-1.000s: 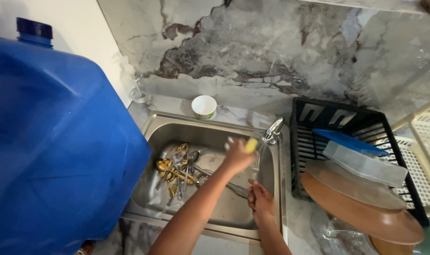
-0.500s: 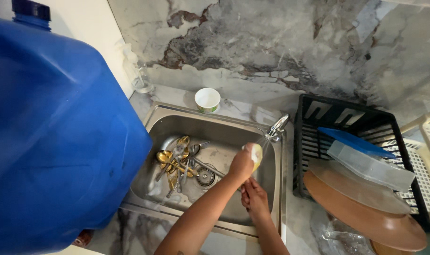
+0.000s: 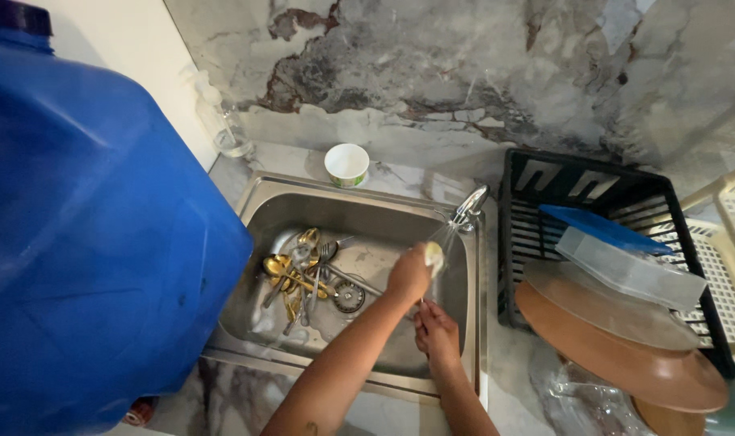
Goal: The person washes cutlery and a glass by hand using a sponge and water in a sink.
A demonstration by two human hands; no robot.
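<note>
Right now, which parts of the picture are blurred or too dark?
Head view: the left hand and sponge are slightly motion-blurred; the blue jug is large and soft at the frame's left; the rack interior is shadowed; the spoons glint.

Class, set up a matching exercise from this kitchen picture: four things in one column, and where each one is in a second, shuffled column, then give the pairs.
Things:
1. white cup
2. pile of cutlery
3. brown plates
4. blue water jug

Places:
A. in the black dish rack
B. on the counter behind the sink
C. left of the sink
D. on the sink floor

Pairs: 1-B, 2-D, 3-A, 4-C
</note>
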